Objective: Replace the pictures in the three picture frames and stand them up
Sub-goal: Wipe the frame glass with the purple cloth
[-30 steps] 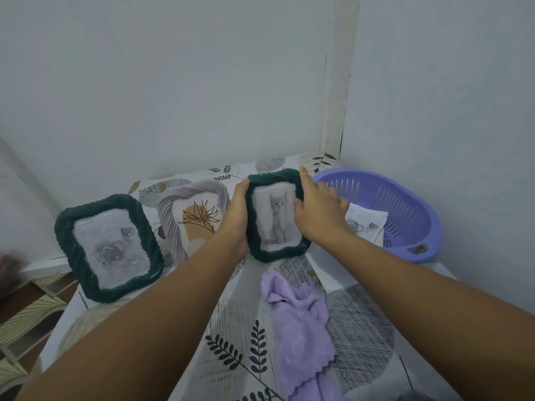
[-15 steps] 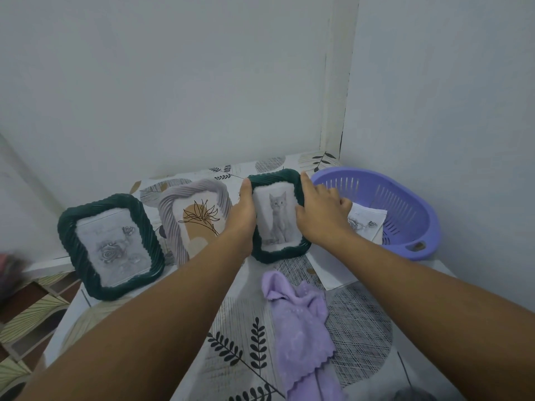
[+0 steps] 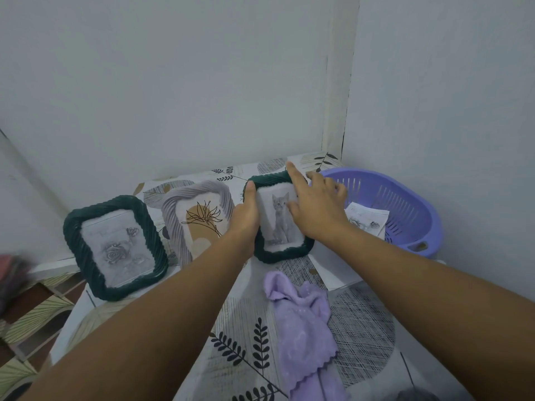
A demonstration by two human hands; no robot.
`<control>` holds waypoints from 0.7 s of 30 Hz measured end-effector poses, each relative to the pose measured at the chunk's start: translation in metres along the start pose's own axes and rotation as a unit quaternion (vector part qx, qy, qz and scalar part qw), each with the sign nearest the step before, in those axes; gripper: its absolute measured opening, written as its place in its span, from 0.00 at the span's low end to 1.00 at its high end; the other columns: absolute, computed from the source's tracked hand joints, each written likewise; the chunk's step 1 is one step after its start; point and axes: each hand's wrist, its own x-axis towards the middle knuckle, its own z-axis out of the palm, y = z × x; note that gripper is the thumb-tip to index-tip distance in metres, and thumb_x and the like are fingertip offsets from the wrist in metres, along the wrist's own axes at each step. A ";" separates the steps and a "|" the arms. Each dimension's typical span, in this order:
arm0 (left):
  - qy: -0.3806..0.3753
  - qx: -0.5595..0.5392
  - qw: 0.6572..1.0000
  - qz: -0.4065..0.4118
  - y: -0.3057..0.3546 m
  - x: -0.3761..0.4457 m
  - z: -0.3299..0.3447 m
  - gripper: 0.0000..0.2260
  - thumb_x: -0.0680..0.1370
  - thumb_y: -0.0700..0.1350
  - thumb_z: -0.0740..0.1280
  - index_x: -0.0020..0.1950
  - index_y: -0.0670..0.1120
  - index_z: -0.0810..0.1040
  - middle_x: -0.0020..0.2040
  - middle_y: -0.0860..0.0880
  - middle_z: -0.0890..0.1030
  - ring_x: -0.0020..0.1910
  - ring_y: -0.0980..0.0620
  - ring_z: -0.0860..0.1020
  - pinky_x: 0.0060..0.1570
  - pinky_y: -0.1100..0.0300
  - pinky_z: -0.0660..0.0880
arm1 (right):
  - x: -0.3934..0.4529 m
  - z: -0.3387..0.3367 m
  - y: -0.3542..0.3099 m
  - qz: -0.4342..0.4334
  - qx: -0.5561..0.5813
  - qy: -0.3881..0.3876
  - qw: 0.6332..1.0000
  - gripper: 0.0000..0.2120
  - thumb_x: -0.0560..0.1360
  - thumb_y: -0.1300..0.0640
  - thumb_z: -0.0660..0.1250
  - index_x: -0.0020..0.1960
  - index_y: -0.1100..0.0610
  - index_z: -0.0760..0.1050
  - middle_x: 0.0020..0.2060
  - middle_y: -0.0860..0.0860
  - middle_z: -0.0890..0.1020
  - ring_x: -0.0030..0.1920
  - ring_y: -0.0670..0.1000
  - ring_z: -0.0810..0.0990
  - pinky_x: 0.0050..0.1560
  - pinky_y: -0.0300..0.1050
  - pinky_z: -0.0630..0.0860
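Note:
Three picture frames stand in a row on the patterned table. At the left is a dark green frame [image 3: 115,247] with a rose picture. In the middle a pale grey frame [image 3: 197,218] shows a line-drawn flower. At the right a small dark green frame [image 3: 278,224] holds a grey kitten picture. My left hand [image 3: 246,218] grips this small frame's left edge. My right hand [image 3: 315,204] rests on its right side with fingers spread, the index finger over the top corner.
A purple plastic basket [image 3: 405,209] sits at the back right against the wall, with a printed sheet [image 3: 366,219] leaning out of it. A lilac cloth [image 3: 304,328] lies on the table in front. White walls meet in the corner behind. The table's left edge drops to a patterned floor.
My right hand has loosened from gripping the kitten frame's right edge; its fingers are now spread. The frame stands slightly further back and upright. My left hand keeps its hold.

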 end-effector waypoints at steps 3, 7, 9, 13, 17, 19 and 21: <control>0.015 0.019 1.000 0.009 -0.003 0.006 0.000 0.49 0.61 0.82 0.54 0.70 0.51 0.75 0.59 0.47 0.83 0.57 0.43 0.81 0.61 0.43 0.78 | 0.005 0.000 0.001 0.002 0.017 -0.009 1.000 0.32 0.81 0.49 0.62 0.81 0.40 0.51 0.70 0.56 0.69 0.69 0.58 0.68 0.68 0.60 0.58; 0.053 0.077 0.993 0.070 0.003 -0.016 0.003 0.33 0.78 0.69 0.54 0.72 0.46 0.69 0.64 0.46 0.77 0.62 0.43 0.76 0.65 0.41 0.74 | 0.006 0.004 0.006 0.010 0.046 0.014 0.999 0.33 0.80 0.56 0.64 0.79 0.37 0.55 0.66 0.53 0.69 0.65 0.54 0.69 0.67 0.57 0.58; 0.078 0.128 0.980 0.132 0.000 -0.022 0.004 0.20 0.84 0.58 0.55 0.67 0.44 0.70 0.60 0.45 0.77 0.59 0.44 0.76 0.61 0.46 0.74 | 0.006 0.006 0.008 0.011 0.055 0.021 0.998 0.34 0.79 0.58 0.65 0.78 0.37 0.57 0.64 0.52 0.70 0.64 0.54 0.70 0.66 0.56 0.58; 0.154 0.198 0.934 0.252 0.000 -0.032 0.000 0.16 0.86 0.48 0.57 0.72 0.44 0.71 0.61 0.46 0.80 0.60 0.47 0.78 0.59 0.51 0.74 | 0.007 0.008 0.011 0.005 0.058 0.028 0.998 0.33 0.80 0.56 0.65 0.78 0.37 0.57 0.63 0.51 0.71 0.64 0.53 0.70 0.65 0.56 0.58; 0.177 0.251 0.898 0.315 0.007 -0.029 -0.011 0.15 0.83 0.44 0.64 0.69 0.45 0.77 0.58 0.48 0.80 0.55 0.47 0.80 0.60 0.46 0.78 | 0.006 0.008 0.013 0.006 0.052 0.027 0.998 0.33 0.80 0.53 0.66 0.79 0.36 0.56 0.64 0.51 0.71 0.64 0.53 0.71 0.66 0.57 0.59; 0.165 0.257 0.895 0.326 0.010 -0.030 -0.014 0.12 0.81 0.41 0.66 0.64 0.47 0.81 0.50 0.54 0.80 0.47 0.50 0.82 0.54 0.47 0.81 | 0.006 0.008 0.014 0.007 0.049 0.025 0.998 0.33 0.80 0.52 0.66 0.79 0.36 0.55 0.64 0.51 0.71 0.63 0.53 0.71 0.66 0.57 0.59; 0.159 0.266 0.891 0.333 0.013 -0.030 -0.017 0.11 0.80 0.40 0.67 0.61 0.49 0.82 0.48 0.55 0.82 0.45 0.51 0.82 0.51 0.48 0.82 | 0.005 0.008 0.013 0.008 0.049 0.025 0.998 0.33 0.80 0.51 0.66 0.79 0.36 0.55 0.65 0.52 0.70 0.64 0.54 0.71 0.66 0.57 0.59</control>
